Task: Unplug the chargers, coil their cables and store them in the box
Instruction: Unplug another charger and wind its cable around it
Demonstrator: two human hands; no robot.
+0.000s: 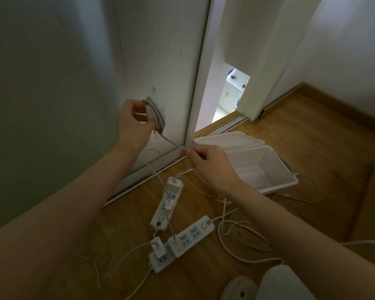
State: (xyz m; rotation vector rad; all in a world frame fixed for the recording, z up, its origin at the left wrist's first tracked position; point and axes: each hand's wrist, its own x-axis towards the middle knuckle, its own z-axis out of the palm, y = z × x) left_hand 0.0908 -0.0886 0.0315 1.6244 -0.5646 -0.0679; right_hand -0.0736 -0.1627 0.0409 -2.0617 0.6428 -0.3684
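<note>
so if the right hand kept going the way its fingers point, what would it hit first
Probably the taut cable it is pinching, then the left hand holding the coil; beyond that, the white wall. Depth is unclear.

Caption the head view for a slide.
Left hand holds a coiled cable; right hand feeds its tail, box open.

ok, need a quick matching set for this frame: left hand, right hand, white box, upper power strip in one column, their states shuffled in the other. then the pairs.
Things:
1. left hand
2. right hand
3. white box
4. upper power strip

States:
A. lid open, on the wooden floor by the door track
B. pinches the free run of cable
C. chargers plugged in
D. grips a coiled cable bundle, raised in front of the wall

Pairs: 1-D, 2-B, 3-A, 4-C
</note>
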